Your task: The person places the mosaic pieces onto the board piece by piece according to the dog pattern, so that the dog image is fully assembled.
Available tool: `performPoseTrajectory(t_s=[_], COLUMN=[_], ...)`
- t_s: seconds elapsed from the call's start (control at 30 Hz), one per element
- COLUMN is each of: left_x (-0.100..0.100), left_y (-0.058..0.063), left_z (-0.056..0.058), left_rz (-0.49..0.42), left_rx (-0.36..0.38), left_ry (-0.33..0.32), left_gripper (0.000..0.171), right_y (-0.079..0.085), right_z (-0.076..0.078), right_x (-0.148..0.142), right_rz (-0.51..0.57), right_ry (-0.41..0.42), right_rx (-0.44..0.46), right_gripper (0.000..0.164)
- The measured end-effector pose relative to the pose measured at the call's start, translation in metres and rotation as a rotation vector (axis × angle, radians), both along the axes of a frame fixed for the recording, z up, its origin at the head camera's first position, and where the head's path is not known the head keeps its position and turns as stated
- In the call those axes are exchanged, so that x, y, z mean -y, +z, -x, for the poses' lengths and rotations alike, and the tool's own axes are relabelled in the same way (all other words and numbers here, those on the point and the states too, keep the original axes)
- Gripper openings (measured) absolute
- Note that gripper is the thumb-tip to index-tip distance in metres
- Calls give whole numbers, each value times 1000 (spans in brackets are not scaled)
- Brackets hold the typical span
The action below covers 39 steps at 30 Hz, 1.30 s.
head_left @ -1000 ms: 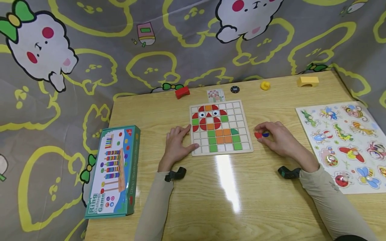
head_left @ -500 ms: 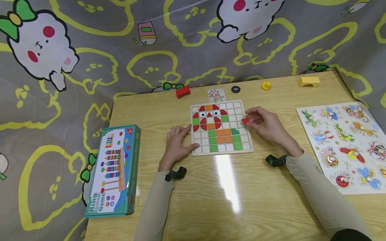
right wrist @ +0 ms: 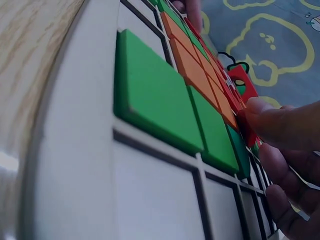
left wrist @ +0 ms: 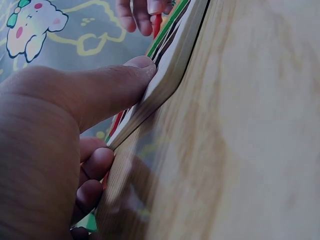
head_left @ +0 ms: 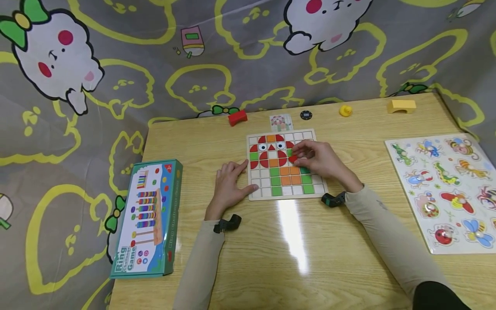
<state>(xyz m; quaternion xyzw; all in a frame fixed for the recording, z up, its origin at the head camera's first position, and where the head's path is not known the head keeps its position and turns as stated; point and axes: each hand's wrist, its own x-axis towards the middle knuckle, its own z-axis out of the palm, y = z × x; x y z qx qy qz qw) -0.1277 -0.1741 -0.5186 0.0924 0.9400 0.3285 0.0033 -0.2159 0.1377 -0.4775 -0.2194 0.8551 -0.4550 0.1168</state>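
Note:
My right hand [head_left: 315, 158] pinches a small red tile [right wrist: 245, 125] between thumb and fingers, low over the right-middle part of the wooden grid board [head_left: 254, 194]. Green tiles [right wrist: 150, 90] and orange tiles [head_left: 289, 175] sit in the board's squares, below red pieces [head_left: 267, 160] and two eye tiles [head_left: 262, 147]. Along the board's left edge lies my left hand [head_left: 228, 185]. Its thumb [left wrist: 120, 82] rests on the rim near the front corner, and its fingertips touch the left side. The right fingers hide a few squares.
Behind the board lie a picture card [head_left: 281, 122], a red block [head_left: 237, 118], a black chip [head_left: 306, 115], a yellow duck [head_left: 345, 110] and a yellow arch block [head_left: 401, 106]. A game box [head_left: 147, 219] is on the left, an insect puzzle board [head_left: 445, 193] on the right.
My right hand has brought the red tile leftward, from the table beside the board to over its squares. A dark blue patch seen beside the tile is out of sight. My left hand stays put.

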Motion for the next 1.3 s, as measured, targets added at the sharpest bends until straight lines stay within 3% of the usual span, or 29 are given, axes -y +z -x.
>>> performPoseTrajectory(t_s=[0.23, 0.67, 1.3], left_x=[-1, -1, -1], left_y=[1, 1, 0], left_z=[0, 0, 0], left_rz=[6, -1, 16], left_rx=[16, 17, 7], left_ry=[6, 5, 8], left_gripper=[87, 86, 86], right_y=[0, -4, 0], right_z=[-2, -2, -2], right_x=[-1, 3, 6], right_rz=[-62, -80, -98], right_ry=[-15, -18, -43], right_rx=[-23, -135, -112], right_gripper=[29, 16, 17])
